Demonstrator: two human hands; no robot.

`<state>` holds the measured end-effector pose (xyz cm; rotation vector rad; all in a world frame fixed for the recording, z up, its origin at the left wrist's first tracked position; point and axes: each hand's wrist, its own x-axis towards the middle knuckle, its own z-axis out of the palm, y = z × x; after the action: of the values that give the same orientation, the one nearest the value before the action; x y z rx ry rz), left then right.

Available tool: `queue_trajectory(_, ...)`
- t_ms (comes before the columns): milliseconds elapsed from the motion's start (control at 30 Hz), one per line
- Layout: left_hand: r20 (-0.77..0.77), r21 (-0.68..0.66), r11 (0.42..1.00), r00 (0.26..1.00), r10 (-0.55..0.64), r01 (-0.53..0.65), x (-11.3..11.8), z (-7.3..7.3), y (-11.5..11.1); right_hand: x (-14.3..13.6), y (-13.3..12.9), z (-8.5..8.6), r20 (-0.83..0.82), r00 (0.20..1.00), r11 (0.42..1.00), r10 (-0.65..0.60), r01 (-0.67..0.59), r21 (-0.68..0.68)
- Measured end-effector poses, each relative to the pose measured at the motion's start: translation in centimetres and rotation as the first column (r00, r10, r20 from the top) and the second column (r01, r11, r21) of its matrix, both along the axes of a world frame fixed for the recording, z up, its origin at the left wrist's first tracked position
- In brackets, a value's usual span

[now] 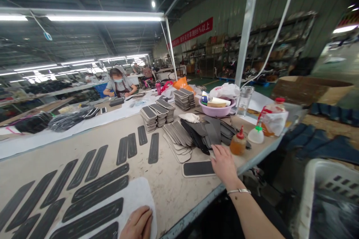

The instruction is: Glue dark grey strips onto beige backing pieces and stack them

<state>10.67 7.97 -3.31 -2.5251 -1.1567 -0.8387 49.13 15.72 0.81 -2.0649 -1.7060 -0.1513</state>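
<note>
My right hand is open, fingers stretched forward at the edge of a heap of black pieces. Beneath its fingers and wrist side, the right end of a dark strip with a pale border is covered. At the bottom, my left hand rests on a rounded white sheet; its fingers are curled together, and whatever they may hold is hidden. Shiny black strips lie on that sheet beside it. More black strips are laid out in slanted rows across the table's left part.
Stacks of bordered pieces and a fan of pale-edged pieces stand mid-table. At right are an amber bottle with a red tip, a white squeeze bottle, a glass and a purple basin. A co-worker sits opposite.
</note>
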Motion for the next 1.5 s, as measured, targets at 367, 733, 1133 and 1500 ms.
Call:
queue_trajectory(367, -0.002, -0.079, 0.995, 0.998, 0.063, -0.063, 0.5, 0.4, -0.5, -1.6, 3.6, -1.7, -0.137, 0.987, 0.996, 0.079, -0.082, -0.018)
queue_trajectory(733, 0.091, -0.258, 0.96, 0.987, 0.134, -0.107, 1.1, 1.5, -1.4, -2.0, 0.4, 3.2, -0.625, 0.755, 0.922, 0.198, 0.073, 0.38)
queue_trajectory(1133, 0.576, -0.304, 0.942, 0.759, 0.303, -0.145, 0.1, 1.9, -2.3, -10.4, -2.6, 3.3, -0.979, 0.139, 0.852, 0.152, -0.52, 0.059)
queue_trajectory(1500, 0.416, -0.267, 0.916, 0.822, 0.389, -0.299, -0.1, 1.1, -2.0, -9.4, -1.8, -1.4, -0.315, 0.893, 0.827, 0.322, -0.427, -0.365)
